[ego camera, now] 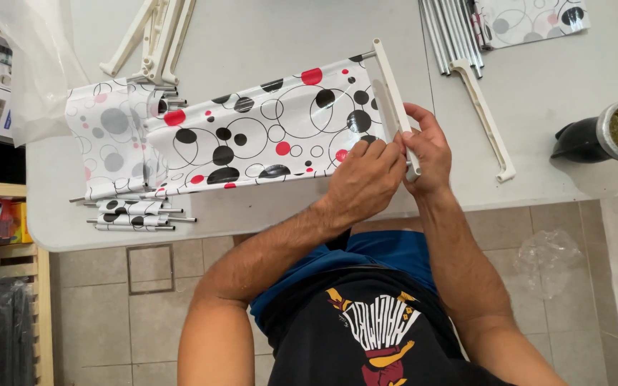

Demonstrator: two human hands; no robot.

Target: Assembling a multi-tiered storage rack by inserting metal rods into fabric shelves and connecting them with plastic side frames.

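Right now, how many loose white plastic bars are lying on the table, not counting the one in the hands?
2 clear: one bar right of the hands, below the metal rods; one frame piece at top left, which may be several stacked.

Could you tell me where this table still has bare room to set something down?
Bare tabletop lies above the dotted fabric panel, between the white plastic frames and the metal rods. Another patch lies between the loose white bar and the black cup. It is crowded where the left hand and right hand grip the panel's end bar.
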